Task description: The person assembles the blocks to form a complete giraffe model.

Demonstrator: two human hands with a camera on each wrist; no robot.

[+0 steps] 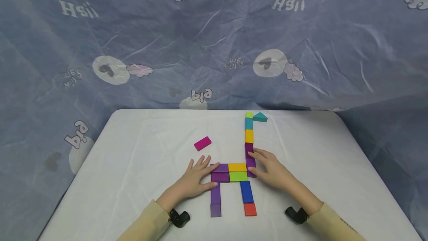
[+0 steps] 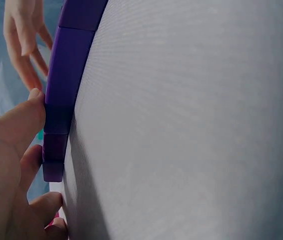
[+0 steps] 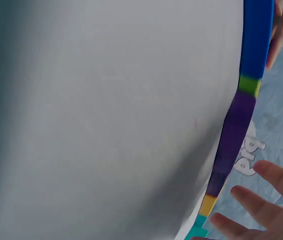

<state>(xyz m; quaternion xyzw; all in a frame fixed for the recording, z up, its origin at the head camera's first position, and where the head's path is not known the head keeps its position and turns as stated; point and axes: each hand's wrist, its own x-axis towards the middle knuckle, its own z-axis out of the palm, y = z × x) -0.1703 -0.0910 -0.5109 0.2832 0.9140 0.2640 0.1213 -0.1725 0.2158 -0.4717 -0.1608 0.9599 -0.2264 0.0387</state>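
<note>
Coloured blocks lie edge to edge in a four-legged, long-necked animal-like figure. My left hand, fingers spread, touches the figure's left end: the index finger meets a purple block, the thumb the top of a purple leg block. In the left wrist view that thumb lies against the purple row. My right hand rests beside the upright column, its fingertips at two dark purple blocks. From the right wrist, its fingers look extended and spread, gripping nothing. A yellow block and a green block fill the middle.
A loose magenta block lies beyond the left hand. Up the column come a yellow block, a teal block and a small green block, with a teal triangle beside it. A blue block and red block form the right leg.
</note>
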